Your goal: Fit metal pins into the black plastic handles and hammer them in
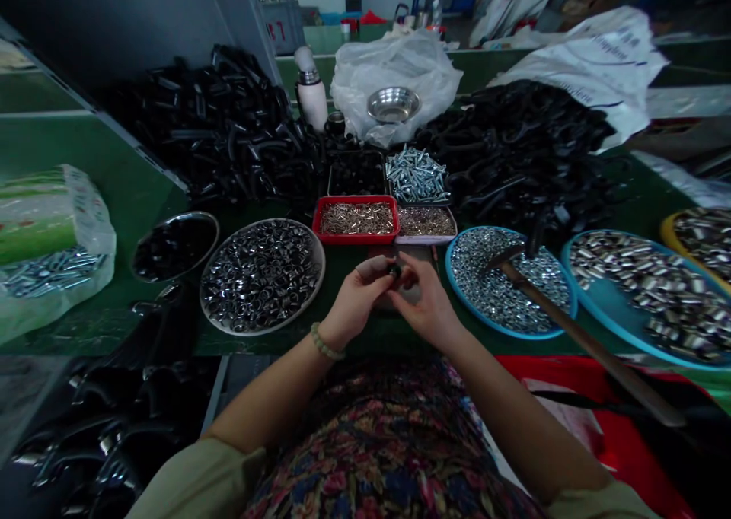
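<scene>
I see left hand (355,300) and right hand (427,306) both pinching one dark part (395,272) | red tray (354,238) just beyond

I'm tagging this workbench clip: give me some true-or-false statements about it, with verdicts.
1. The left hand and right hand pinch a small dark part between them. True.
2. The hammer is held in the right hand. False: it lies unheld, its head on the blue basin.
3. The left wrist wears a bead bracelet. True.
4. The round metal tray of rings lies right of the hands. False: it lies to their left.
</scene>
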A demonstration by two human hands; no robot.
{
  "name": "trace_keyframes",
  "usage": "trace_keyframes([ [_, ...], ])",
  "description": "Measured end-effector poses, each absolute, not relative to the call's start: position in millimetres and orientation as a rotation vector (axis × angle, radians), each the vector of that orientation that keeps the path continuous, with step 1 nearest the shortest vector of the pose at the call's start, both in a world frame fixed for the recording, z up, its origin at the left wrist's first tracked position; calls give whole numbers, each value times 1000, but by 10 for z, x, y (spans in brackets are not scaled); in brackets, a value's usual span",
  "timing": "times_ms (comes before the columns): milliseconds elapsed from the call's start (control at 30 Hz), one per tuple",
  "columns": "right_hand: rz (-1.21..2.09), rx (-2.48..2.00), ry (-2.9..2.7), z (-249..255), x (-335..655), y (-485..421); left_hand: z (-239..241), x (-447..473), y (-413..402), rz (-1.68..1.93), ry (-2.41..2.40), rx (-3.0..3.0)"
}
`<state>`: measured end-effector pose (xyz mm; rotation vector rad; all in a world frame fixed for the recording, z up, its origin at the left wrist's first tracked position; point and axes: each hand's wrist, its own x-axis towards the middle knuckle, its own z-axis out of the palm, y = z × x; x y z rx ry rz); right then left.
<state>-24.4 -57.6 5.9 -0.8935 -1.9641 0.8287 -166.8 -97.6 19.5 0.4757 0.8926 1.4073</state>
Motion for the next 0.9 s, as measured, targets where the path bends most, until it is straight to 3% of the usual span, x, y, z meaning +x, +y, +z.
trace_keyframes([
  [133, 1495, -928, -1595, -41, -162, -646, 225, -1751, -1178, 1198, 815, 413],
  [200, 1669, -937, -1474, -87, -164, -673, 192, -1741, -1218, 1177, 835, 432],
  [367, 1364, -1061, -1552, -76, -262, -815, 95, -1790, -1257, 1299, 1256, 973],
  [467, 1330, -998, -1788, -51, -302, -890, 134, -2122, -1309, 1067, 1459, 1402],
  [633, 1481, -1007, -1569, -170, -280, -879, 186, -3154, -1195, 586, 2144, 1908],
  [767, 1494, -938, -1581, -245, -259, -879, 122, -3658, -1055, 210, 2132, 2045],
  [900, 1317, -831, -1829, -135, -214, -955, 203, -3539, -1042, 420, 2191, 1808],
])
